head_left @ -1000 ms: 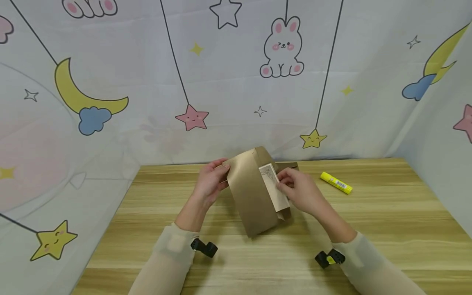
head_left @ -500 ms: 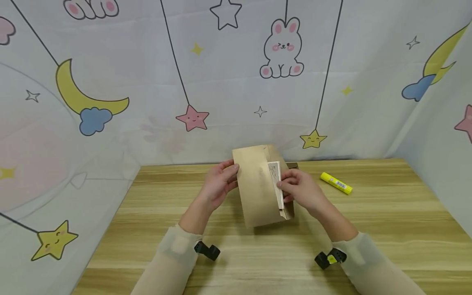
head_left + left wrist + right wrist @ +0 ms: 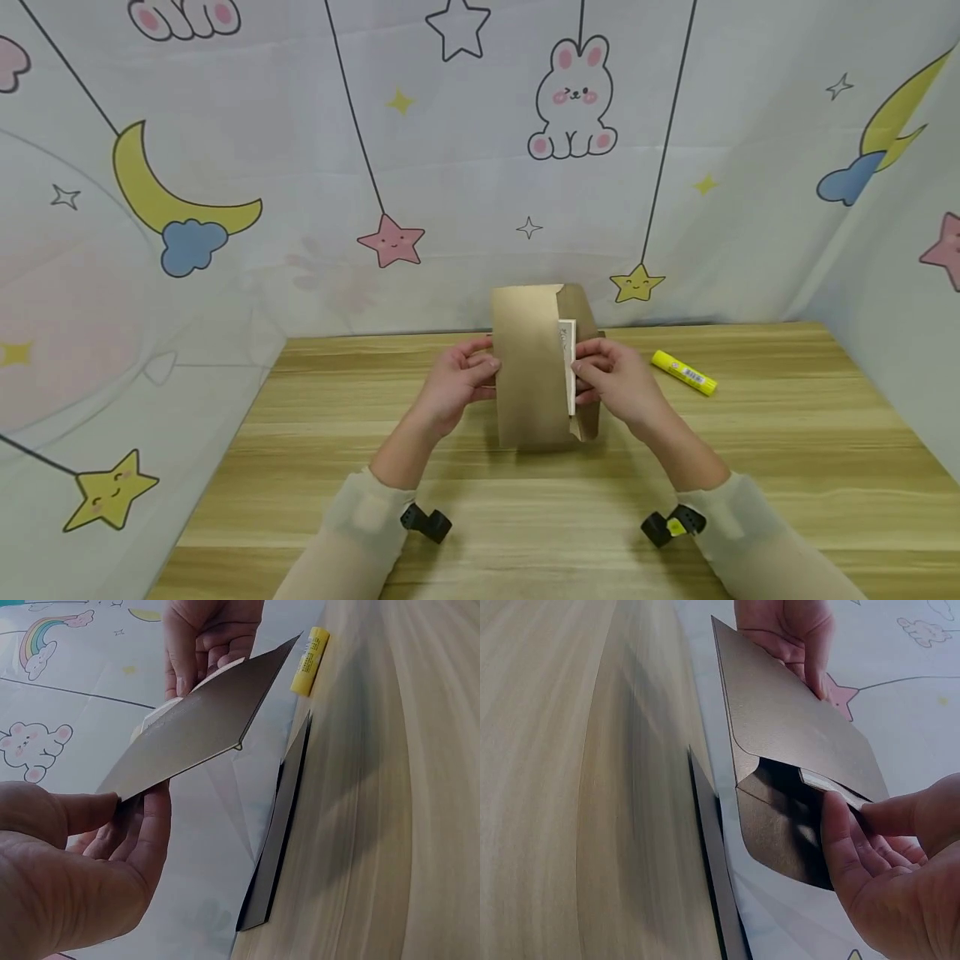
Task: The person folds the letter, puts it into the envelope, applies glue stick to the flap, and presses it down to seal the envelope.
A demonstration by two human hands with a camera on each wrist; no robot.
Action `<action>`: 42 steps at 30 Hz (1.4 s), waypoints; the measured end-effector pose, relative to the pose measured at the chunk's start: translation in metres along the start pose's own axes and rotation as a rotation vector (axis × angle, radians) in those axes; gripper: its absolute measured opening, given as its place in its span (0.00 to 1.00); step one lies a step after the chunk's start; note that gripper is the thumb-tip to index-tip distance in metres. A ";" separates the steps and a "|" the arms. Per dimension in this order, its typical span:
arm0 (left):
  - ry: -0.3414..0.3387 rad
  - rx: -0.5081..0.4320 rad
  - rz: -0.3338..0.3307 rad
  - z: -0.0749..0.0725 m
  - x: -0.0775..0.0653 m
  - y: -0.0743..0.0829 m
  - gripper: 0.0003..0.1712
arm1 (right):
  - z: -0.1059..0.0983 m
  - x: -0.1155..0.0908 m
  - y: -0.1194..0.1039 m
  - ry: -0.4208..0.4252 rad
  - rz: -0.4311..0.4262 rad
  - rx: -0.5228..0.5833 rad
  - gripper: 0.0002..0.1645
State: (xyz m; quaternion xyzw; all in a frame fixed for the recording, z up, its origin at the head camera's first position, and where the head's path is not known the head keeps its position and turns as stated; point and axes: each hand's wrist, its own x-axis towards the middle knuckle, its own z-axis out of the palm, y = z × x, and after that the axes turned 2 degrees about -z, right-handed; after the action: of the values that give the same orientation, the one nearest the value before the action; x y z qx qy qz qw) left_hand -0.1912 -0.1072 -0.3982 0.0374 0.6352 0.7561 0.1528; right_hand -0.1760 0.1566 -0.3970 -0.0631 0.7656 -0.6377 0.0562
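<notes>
A brown paper envelope (image 3: 528,367) is held up above the table, its open side facing right. My left hand (image 3: 457,385) pinches its left edge between thumb and fingers, as the left wrist view also shows. A pale card (image 3: 567,367) with a printed pattern sits partly inside the opening, most of it hidden by the envelope. My right hand (image 3: 621,385) pinches the card's outer edge. In the right wrist view, the envelope's rounded flap (image 3: 780,832) hangs unfolded below the right fingers.
A yellow glue stick (image 3: 684,372) lies on the wooden table (image 3: 780,433) to the right of the right hand. Behind the held envelope, a flat brown piece (image 3: 276,847) rests near the table's back edge. A printed cloth (image 3: 480,167) hangs behind the table.
The envelope has turned more upright and shifted right with the left hand. The card has slid leftward deeper into it, with less of it showing. The glue stick has stayed put.
</notes>
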 end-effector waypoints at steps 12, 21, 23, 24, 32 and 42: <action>-0.061 -0.017 -0.017 0.002 0.001 -0.006 0.27 | -0.004 0.003 -0.001 -0.067 0.043 0.105 0.17; -0.068 -0.015 -0.015 0.003 -0.001 -0.005 0.27 | -0.004 0.002 -0.004 -0.074 0.047 0.110 0.17; -0.065 -0.008 -0.017 0.003 -0.001 -0.005 0.28 | -0.003 0.002 -0.004 -0.075 0.039 0.108 0.17; -0.061 -0.006 -0.019 0.003 -0.002 -0.005 0.28 | -0.003 0.002 -0.004 -0.076 0.034 0.107 0.17; -0.032 0.005 -0.018 0.004 -0.001 -0.008 0.27 | -0.002 0.002 0.000 -0.077 0.009 0.074 0.18; 0.055 0.024 0.007 0.007 0.001 -0.013 0.23 | -0.001 0.001 0.000 -0.028 -0.042 -0.165 0.20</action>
State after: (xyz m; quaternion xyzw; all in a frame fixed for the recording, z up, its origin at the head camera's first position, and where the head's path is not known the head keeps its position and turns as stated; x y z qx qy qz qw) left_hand -0.1880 -0.0985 -0.4099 0.0206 0.6481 0.7497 0.1322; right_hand -0.1768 0.1578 -0.3970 -0.0924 0.8133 -0.5724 0.0480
